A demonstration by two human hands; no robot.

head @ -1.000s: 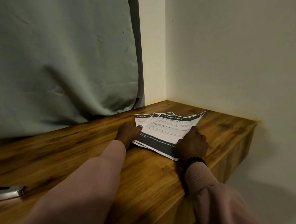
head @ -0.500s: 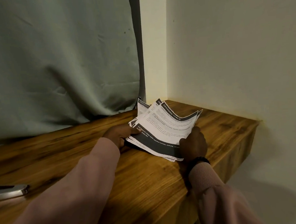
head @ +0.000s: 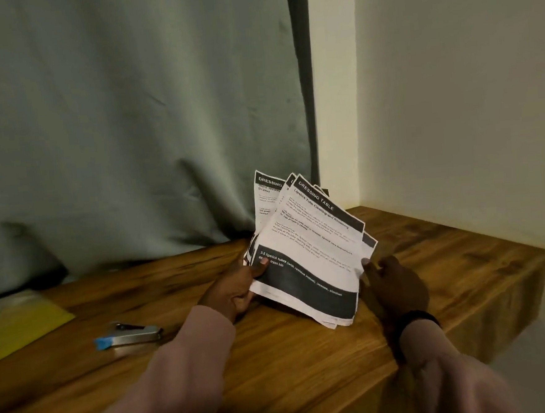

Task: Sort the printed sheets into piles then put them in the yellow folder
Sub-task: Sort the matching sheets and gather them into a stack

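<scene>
Printed sheets (head: 310, 252): a fanned sheaf, white with black header and footer bands, the top one headed "DRESSING TABLE"; held tilted up above the right part of the wooden table (head: 292, 366), lower corner close to or touching the wood, which of the two cannot be told. Left hand (head: 235, 289): pink sleeve, fingers curled under the sheaf's left edge, thumb pressed on the front of the top sheet. Right hand (head: 393, 286): pink sleeve, dark wristband, fingers loosely bent at the sheaf's right edge, fingertips touching the paper; a firm hold cannot be told. Stapler (head: 128, 335): silver with a blue end, lying flat on the table, left of the left forearm. Yellow folder (head: 18, 327): flat at the table's far left edge, well apart from the sheets. Grey-green curtain (head: 129, 119): hanging behind the table. Pale wall (head: 457, 96): at the right, meeting the table's corner.
</scene>
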